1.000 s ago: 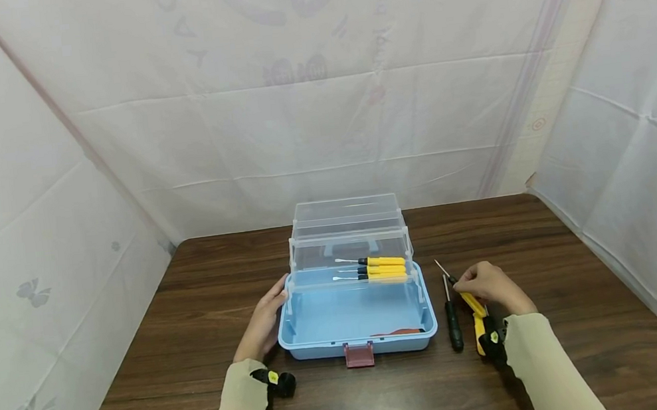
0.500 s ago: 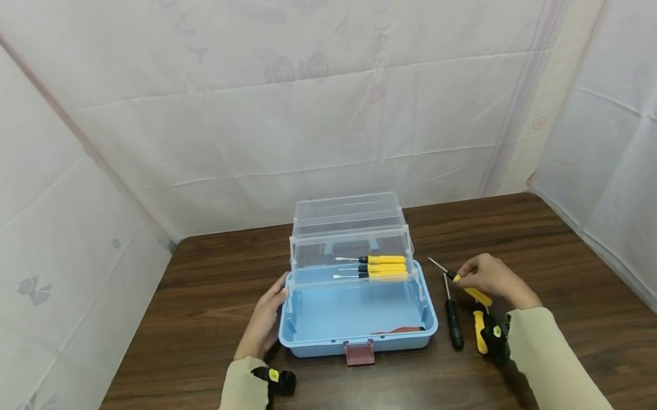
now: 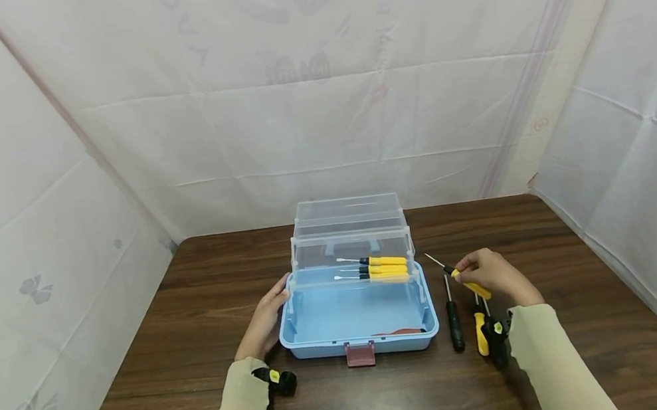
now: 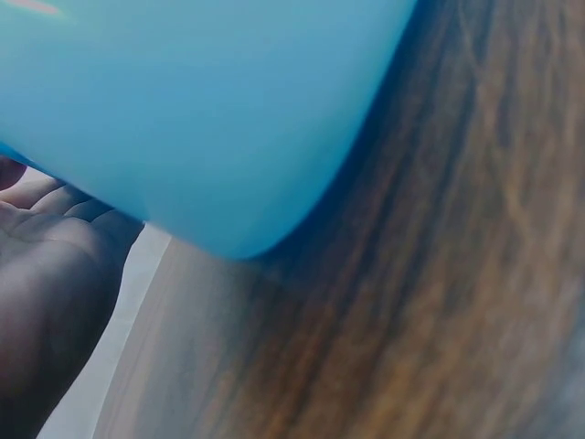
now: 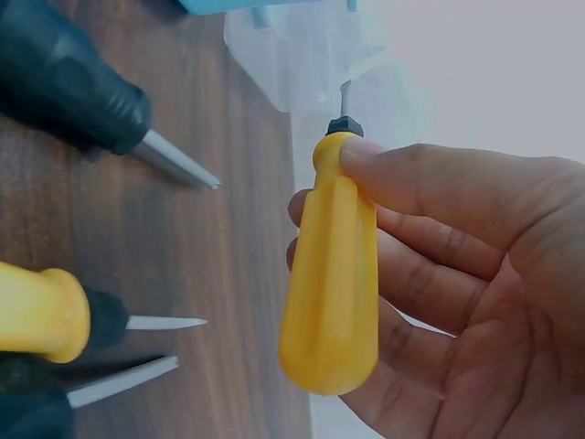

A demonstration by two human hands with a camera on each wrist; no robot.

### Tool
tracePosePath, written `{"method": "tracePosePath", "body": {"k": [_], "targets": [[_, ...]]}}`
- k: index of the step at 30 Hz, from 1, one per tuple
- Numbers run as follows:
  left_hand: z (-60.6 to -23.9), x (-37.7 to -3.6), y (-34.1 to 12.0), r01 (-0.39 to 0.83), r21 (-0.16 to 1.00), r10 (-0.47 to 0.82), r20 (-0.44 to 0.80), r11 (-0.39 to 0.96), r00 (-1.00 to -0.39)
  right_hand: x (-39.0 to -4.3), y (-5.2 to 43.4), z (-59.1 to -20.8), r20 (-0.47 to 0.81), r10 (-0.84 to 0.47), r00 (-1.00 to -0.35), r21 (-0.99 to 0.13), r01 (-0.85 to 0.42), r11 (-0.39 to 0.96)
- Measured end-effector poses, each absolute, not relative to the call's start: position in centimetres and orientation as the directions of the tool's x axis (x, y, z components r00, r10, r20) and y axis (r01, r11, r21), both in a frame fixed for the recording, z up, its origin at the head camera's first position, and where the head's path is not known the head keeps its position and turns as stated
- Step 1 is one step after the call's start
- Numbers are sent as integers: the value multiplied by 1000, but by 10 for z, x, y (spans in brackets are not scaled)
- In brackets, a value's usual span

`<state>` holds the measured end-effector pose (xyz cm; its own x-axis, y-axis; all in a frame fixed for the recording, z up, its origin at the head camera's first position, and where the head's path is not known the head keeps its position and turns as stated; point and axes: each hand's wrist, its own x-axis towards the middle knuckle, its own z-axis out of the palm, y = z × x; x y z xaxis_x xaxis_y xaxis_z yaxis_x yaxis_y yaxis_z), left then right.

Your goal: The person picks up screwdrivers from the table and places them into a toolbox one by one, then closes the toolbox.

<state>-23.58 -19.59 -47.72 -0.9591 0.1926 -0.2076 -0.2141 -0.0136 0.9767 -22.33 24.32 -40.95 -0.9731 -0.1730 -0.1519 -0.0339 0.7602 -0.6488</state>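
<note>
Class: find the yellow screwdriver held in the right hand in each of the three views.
Head: yellow screwdriver right of centre, beside the blue box.
Left wrist: not in view; only the box wall.
Right wrist: centre, upright in the fingers.
Shared landmark: the blue box.

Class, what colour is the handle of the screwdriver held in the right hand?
Yellow: the screwdriver handle shows best in the right wrist view.

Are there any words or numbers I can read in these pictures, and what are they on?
None can be read.
Backdrop sheet: faint mirrored letters and a round emblem show through, too blurred to read.
Toolbox: no text visible.
Screwdriver in the right hand: plain handle, no print showing.
Left hand on the toolbox: nothing written near it.
</note>
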Motion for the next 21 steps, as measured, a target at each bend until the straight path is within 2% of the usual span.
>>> {"method": "tracePosePath", "body": {"k": [21], "targets": [[-477, -235, -194, -214, 977, 180, -210, -4, -961, -226, 239, -385, -80, -180, -980, -627, -91, 774]]}}
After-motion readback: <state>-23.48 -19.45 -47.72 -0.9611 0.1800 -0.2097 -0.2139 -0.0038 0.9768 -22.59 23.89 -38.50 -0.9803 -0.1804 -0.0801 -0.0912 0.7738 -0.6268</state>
